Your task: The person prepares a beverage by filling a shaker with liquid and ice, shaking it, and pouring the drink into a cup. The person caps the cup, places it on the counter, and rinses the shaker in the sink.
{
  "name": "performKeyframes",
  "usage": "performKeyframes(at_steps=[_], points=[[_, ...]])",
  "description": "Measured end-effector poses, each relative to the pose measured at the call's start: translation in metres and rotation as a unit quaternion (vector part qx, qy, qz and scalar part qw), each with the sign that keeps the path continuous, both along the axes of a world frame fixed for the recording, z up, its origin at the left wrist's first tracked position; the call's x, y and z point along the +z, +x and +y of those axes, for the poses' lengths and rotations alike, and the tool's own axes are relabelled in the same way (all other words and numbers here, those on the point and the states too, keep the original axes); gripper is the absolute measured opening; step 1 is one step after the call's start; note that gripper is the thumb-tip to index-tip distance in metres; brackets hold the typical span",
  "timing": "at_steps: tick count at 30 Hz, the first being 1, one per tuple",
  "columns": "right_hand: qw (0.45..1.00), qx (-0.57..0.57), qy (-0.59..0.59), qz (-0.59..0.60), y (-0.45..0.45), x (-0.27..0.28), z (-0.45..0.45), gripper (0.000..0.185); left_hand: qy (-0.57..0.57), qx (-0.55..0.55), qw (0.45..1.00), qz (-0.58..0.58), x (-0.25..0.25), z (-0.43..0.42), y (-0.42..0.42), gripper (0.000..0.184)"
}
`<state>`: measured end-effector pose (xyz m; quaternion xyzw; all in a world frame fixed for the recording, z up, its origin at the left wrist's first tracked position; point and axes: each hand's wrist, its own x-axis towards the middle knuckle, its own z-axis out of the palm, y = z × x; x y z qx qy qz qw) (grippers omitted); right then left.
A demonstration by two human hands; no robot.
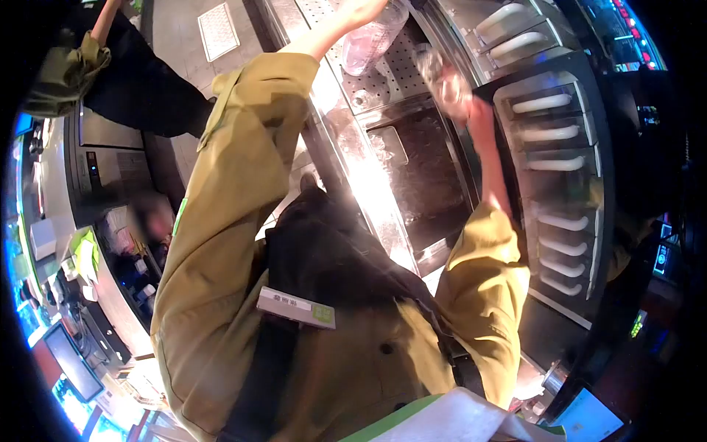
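My left hand (362, 10) is at the top edge of the view, its fingers partly cut off. It is closed at the upper part of a clear plastic cup (372, 46) with a pinkish tint, over a perforated metal drain tray (405, 77). Farther right, my right hand (464, 107) is closed around a shiny, see-through or metallic object (436, 72), too smeared by motion to name. Below both hands lies a dark rectangular metal basin (423, 177) with a wet, glinting surface.
Right of the basin, a dark-framed rack (508, 103) holds several containers with white handles (552, 163). More white-handled containers (519, 46) sit above it. A person in a matching sleeve (70, 77) stands at upper left. Monitors (74, 359) and a cluttered counter line the left.
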<state>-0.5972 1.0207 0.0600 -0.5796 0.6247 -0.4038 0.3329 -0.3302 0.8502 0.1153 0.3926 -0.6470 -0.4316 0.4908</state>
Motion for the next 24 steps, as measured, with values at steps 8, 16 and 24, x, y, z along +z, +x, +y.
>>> performKeyframes(at_steps=[8, 16, 24], points=[[0.852, 0.068, 0.337, 0.395, 0.040, -0.105, 0.057, 0.029, -0.144, -0.076, 0.939, -0.303, 0.049, 0.030, 0.024, 0.058], [0.777, -0.278, 0.303, 0.476, 0.015, -0.180, 0.026, 0.051, -0.253, -0.056, 0.950, -0.174, -0.025, 0.015, 0.041, 0.093], [0.779, -0.264, 0.395, 0.410, 0.017, -0.165, 0.023, 0.064, -0.156, -0.074, 0.984, -0.047, -0.047, -0.006, 0.068, 0.103]])
